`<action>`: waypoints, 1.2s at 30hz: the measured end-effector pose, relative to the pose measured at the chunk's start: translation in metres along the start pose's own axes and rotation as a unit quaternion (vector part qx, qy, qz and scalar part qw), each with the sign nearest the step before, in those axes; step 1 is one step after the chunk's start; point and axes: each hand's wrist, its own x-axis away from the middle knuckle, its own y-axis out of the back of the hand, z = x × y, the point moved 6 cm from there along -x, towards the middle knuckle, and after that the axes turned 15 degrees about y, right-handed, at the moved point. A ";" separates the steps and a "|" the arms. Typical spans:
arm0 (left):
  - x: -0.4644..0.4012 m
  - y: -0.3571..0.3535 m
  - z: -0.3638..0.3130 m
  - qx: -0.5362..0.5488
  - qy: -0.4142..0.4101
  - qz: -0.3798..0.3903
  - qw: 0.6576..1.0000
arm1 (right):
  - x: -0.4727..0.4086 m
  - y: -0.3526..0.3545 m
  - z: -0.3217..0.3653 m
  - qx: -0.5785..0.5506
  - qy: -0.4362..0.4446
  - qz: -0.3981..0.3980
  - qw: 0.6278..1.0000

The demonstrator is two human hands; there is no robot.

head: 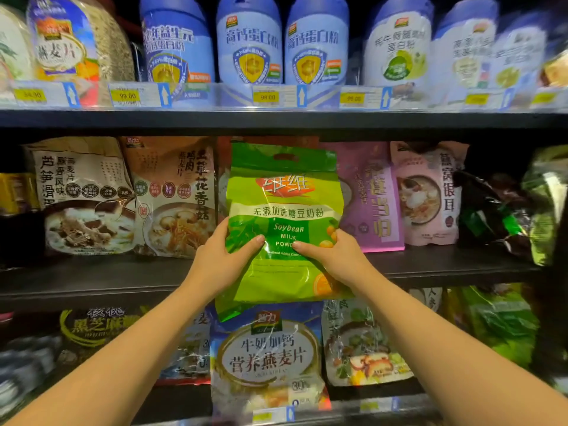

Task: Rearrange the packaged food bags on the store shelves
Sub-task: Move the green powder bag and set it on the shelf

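both hands are gripping the green bag [284, 222] of soybean milk powder, holding it upright in front of the middle shelf [123, 281], its bottom hanging past the shelf's front edge. left hand [219, 259] is clamping the bag's left edge, thumb lying across the front, fingers wrapping behind out of sight. right hand [335, 256] is doing the same on the right edge, thumb pointing in toward the left thumb, the tips nearly meeting over the label. behind the bag on the middle shelf, other bags are standing in a row: a beige bag [80, 198] near the left end, a brown bag [175, 195] beside it, a purple bag [368, 198] just right of the green one, then a pink bag [427, 195]. blue tubs [249, 41] are lining the top shelf above yellow price tags [266, 96]. a blue oat bag [267, 358] is sitting on the bottom shelf directly below the green bag, touching or overlapped by its lower edge, can't tell which.
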 end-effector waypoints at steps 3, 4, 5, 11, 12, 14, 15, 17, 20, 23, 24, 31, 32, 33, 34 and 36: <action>0.033 -0.011 -0.015 0.001 0.010 0.002 1.000 | 0.030 0.023 0.009 0.009 0.003 0.005 1.000; 0.045 -0.015 -0.021 0.002 0.010 0.003 1.000 | 0.040 0.033 0.012 0.014 0.003 0.007 1.000; 0.058 -0.020 -0.028 0.003 0.011 0.003 1.000 | 0.050 0.043 0.015 0.018 0.002 0.012 1.000; 0.135 -0.051 -0.065 0.018 0.036 -0.001 0.999 | 0.112 0.107 0.037 0.035 -0.001 0.025 0.999; 0.148 -0.056 -0.072 0.017 0.038 -0.001 0.999 | 0.123 0.117 0.040 0.032 -0.003 0.022 0.999; 0.171 -0.065 -0.085 0.017 0.042 -0.002 0.999 | 0.145 0.135 0.046 0.030 -0.011 0.016 0.999; 0.183 -0.068 -0.091 0.016 0.043 -0.002 0.999 | 0.156 0.144 0.048 0.031 -0.012 0.015 0.999; 0.202 -0.076 -0.102 0.013 0.041 0.003 0.999 | 0.175 0.161 0.054 0.036 -0.013 0.012 0.999; 0.225 -0.090 -0.118 0.011 0.036 0.020 0.999 | 0.199 0.188 0.063 0.052 -0.014 0.002 0.999; 0.238 -0.107 -0.135 0.007 0.030 0.040 0.999 | 0.219 0.215 0.074 0.070 -0.019 -0.010 0.997; 0.241 -0.113 -0.141 0.011 0.026 0.049 0.998 | 0.225 0.225 0.077 0.079 -0.020 -0.017 0.997; 0.246 -0.156 -0.175 0.055 -0.011 0.103 0.993 | 0.260 0.280 0.100 0.123 -0.039 -0.075 0.989; 0.247 -0.163 -0.178 0.061 -0.017 0.114 0.991 | 0.265 0.287 0.102 0.125 -0.044 -0.084 0.988; 0.247 -0.171 -0.183 0.069 -0.023 0.126 0.989 | 0.269 0.294 0.104 0.129 -0.048 -0.093 0.986; 0.248 -0.179 -0.187 0.077 -0.030 0.137 0.987 | 0.274 0.302 0.106 0.134 -0.053 -0.101 0.984; 0.251 -0.196 -0.195 0.092 -0.042 0.153 0.983 | 0.283 0.319 0.107 0.145 -0.062 -0.114 0.981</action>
